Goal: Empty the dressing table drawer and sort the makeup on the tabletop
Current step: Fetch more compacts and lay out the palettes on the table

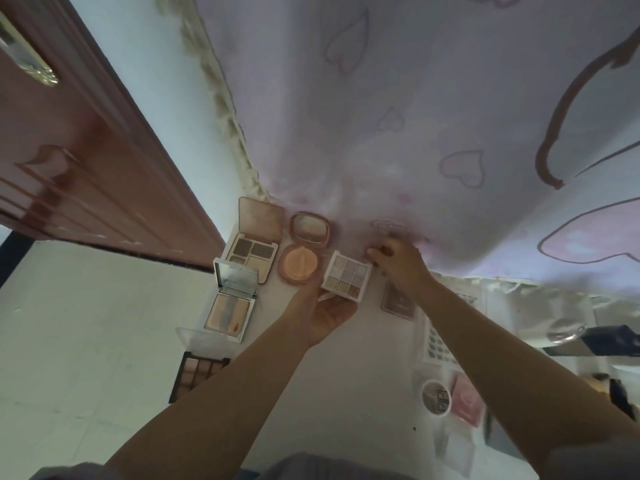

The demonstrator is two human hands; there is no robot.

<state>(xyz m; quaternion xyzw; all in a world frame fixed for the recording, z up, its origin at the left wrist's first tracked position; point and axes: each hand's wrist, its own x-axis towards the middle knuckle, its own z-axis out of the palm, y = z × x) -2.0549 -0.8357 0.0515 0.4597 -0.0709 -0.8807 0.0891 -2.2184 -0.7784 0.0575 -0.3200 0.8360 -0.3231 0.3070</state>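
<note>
Both forearms reach over the white tabletop [363, 358] — sorting is under way. Left hand [320, 318] cradles a small nine-pan palette [346, 275] beside the round peach compact [300, 263]; right hand [398, 265] pinches its far edge. Next — set it down in line, I judge.

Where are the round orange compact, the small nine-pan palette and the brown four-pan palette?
Round compact [300, 263]: head view, on the orange puff in its base.
Nine-pan palette [346, 275]: head view, on the middle pan.
Four-pan palette [254, 252]: head view, between the dark pans.
</note>
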